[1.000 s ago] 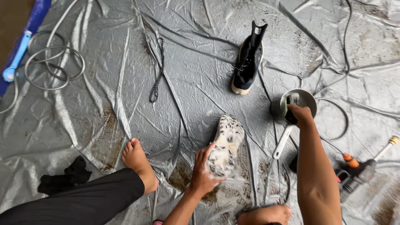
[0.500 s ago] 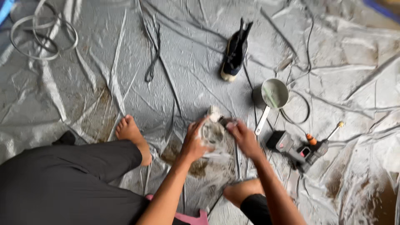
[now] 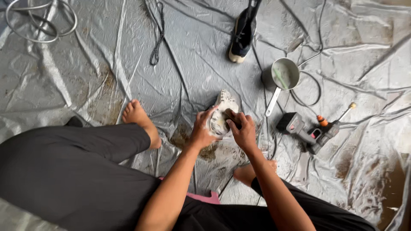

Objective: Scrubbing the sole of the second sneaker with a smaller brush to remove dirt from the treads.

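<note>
On the sheet: I see a big grey plastic sheet (image 3: 85,77) all over the floor, wrinkled and wet, with brown mud spots near the middle.
Shoe: a soapy, dirty shoe (image 3: 222,113) lies in the middle of the sheet, toe pointing away from me, right in front of my knees.
Left hand: my left hand (image 3: 202,128) is curled round the left side of the shoe and holds it tight.
Right hand: my right hand (image 3: 242,130) presses on the right side of the shoe with bent fingers. I cannot tell if it holds something small inside.
Arms: both arms reach forward and come together at the shoe, elbows low by my legs.
Feet: my bare left foot (image 3: 139,119) rests on the sheet, left of the shoe and apart from it. My right foot (image 3: 250,173) is tucked under my right arm.
Open room: left of the shoe and far ahead, up to a black lace (image 3: 157,38), the sheet is bare.
Tight side: on the right, a metal pot (image 3: 284,75) with a long handle sits near, and a power tool (image 3: 308,130) lies just past it.
Far edge: a black boot (image 3: 243,34) lies at the top, well apart. A hose coil (image 3: 38,21) sits in the top left corner.
</note>
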